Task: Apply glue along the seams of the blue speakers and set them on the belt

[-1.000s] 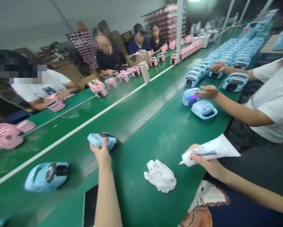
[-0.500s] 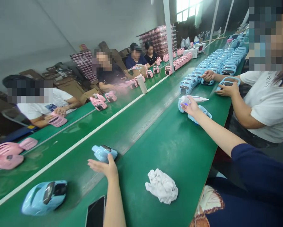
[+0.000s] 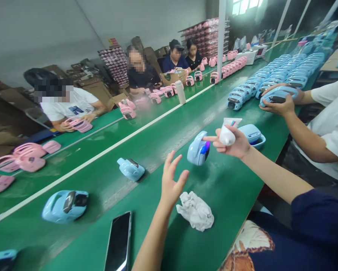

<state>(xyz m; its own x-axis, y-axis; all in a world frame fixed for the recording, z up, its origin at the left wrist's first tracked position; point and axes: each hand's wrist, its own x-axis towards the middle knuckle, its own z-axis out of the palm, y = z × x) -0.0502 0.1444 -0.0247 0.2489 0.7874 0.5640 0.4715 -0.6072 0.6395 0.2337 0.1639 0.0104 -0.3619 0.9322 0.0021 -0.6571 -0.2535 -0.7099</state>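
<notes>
My right hand (image 3: 239,145) is closed around a white squeeze tube (image 3: 227,136), its rounded white end toward me. The index finger of that hand reaches out to the handle of a light-blue plastic device (image 3: 196,150), which is tilted and glows purple-blue on its dark front. My left hand (image 3: 171,178) is raised with spread fingers, holding nothing, a little left of that device. A crumpled white cloth (image 3: 196,210) lies on the green table below. Behind my right hand lies another light-blue device (image 3: 250,133), on its side.
A phone (image 3: 118,241) lies at the near left. Blue devices (image 3: 131,169) sit along the belt (image 3: 101,188), with rows (image 3: 287,71) of them at far right. A co-worker's hands (image 3: 281,105) hold one. Across the table, people handle pink devices (image 3: 80,124); a white bottle (image 3: 180,92) stands mid-table.
My right hand has drawn back toward me with the tube, bringing the glowing blue device nearer. My left hand has moved right, away from the blue device on the belt. The view has shifted.
</notes>
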